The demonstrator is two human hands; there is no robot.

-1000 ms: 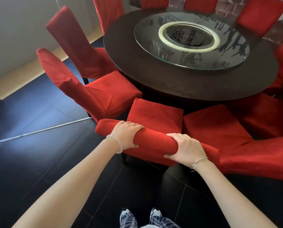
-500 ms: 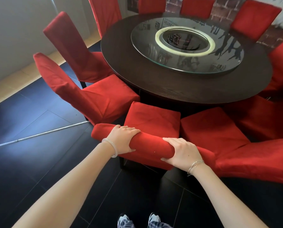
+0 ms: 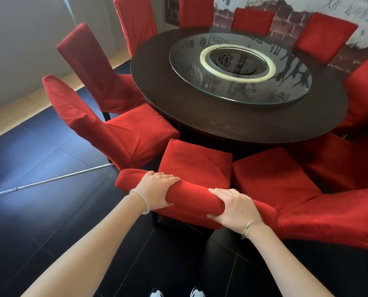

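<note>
Little moved: left grip (image 3: 157,189), right grip (image 3: 234,207) still hold chair back (image 3: 191,196). Step: pushing it in. Next: shove to 12 o'clock, under tabletop (image 3: 221,123).

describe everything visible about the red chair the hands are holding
The chair wears a red, velvety-looking slipcover over a square seat and a backrest whose rounded top lies nearest the camera. One dark leg shows beneath. It stands upright on the black floor, seat toward the round dark table. The left hand and right hand both grip the backrest top, fingers curled over it.
</note>
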